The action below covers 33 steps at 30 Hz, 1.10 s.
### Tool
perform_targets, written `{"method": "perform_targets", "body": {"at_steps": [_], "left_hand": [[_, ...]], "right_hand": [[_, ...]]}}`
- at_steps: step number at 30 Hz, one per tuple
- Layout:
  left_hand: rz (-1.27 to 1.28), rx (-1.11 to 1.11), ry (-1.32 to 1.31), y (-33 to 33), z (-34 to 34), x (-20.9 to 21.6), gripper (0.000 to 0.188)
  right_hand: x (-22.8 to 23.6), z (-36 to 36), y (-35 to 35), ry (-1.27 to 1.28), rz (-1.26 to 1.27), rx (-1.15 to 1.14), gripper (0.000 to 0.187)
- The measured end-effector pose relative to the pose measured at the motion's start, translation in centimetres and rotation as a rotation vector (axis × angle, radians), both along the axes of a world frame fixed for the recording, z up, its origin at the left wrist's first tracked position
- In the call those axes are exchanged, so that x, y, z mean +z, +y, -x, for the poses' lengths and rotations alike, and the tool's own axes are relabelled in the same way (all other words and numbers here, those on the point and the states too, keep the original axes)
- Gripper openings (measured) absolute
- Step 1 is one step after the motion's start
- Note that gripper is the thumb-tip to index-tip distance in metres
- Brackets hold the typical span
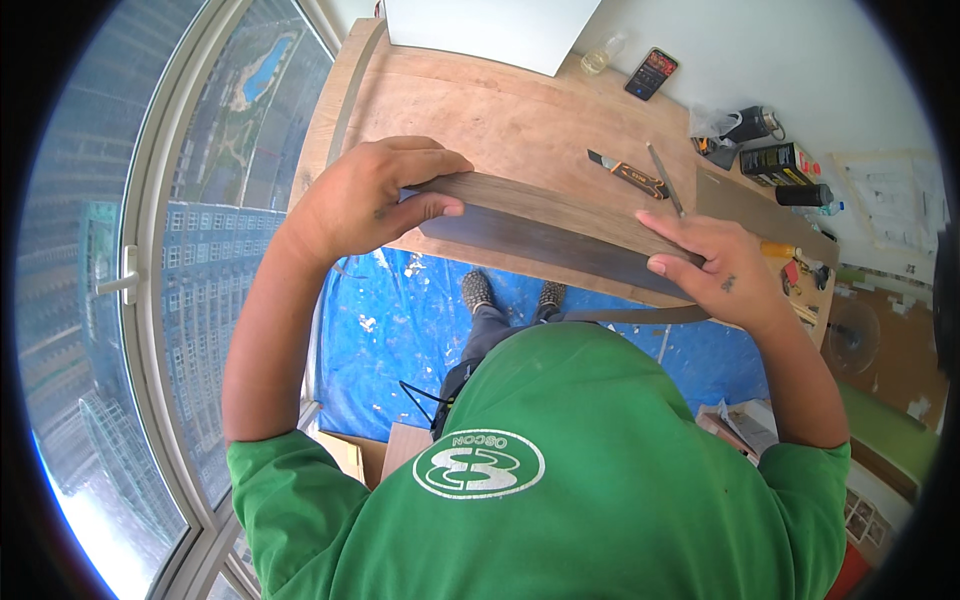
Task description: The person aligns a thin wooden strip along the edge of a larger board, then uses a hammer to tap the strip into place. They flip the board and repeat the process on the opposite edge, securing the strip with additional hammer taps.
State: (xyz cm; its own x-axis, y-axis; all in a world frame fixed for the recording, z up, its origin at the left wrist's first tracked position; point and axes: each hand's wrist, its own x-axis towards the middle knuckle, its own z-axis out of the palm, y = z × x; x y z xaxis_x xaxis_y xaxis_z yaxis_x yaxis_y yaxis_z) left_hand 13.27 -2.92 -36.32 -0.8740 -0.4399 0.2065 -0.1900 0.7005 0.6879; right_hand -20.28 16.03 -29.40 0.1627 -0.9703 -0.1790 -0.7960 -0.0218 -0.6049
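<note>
A long brown wood-grain board (555,212) spans the space between my two hands, its narrow edge facing up and its darker broad face toward me. My left hand (375,195) grips the board's left end, thumb on the near side and fingers over the far side. At the other end, my right hand (725,265) pinches the board between thumb and fingers. Beneath and beyond it stretches a plywood worktop (450,105). An orange and black utility knife (628,175) lies there with its blade out, and a slim grey stick-like tool (664,178) lies close to my right hand.
A white panel (490,30) stands at the worktop's back. Toward the back right are a phone (651,73), a clear glass jar (600,55), a black bottle (752,124) and a dark box (778,163). Blue sheeting (380,340) covers the floor; a window (130,275) is on the left.
</note>
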Motion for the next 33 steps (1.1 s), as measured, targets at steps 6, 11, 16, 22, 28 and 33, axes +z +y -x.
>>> {"method": "perform_targets", "body": {"at_steps": [6,11,16,22,28,33], "left_hand": [[-0.014,0.023,-0.016,0.3,0.1,0.3,0.039],[-0.030,0.042,-0.047,0.2,0.2,0.6,0.039],[-0.030,0.049,-0.040,0.4,0.2,0.6,0.039],[-0.010,0.063,-0.055,0.6,0.3,0.7,0.040],[-0.044,0.106,-0.053,1.0,0.1,0.4,0.040],[0.022,0.106,-0.005,1.1,0.5,0.6,0.035]], "right_hand": [[-0.8,0.2,0.3,0.039,-0.018,0.005,0.048],[-1.4,0.3,0.2,0.058,0.005,0.021,0.048],[-1.5,0.5,0.1,0.038,-0.001,0.014,0.047],[-1.6,0.5,0.2,0.046,0.008,0.006,0.046],[-1.9,0.4,0.2,-0.021,-0.003,-0.034,0.046],[-1.6,0.4,0.4,-0.066,0.014,-0.058,0.047]]}}
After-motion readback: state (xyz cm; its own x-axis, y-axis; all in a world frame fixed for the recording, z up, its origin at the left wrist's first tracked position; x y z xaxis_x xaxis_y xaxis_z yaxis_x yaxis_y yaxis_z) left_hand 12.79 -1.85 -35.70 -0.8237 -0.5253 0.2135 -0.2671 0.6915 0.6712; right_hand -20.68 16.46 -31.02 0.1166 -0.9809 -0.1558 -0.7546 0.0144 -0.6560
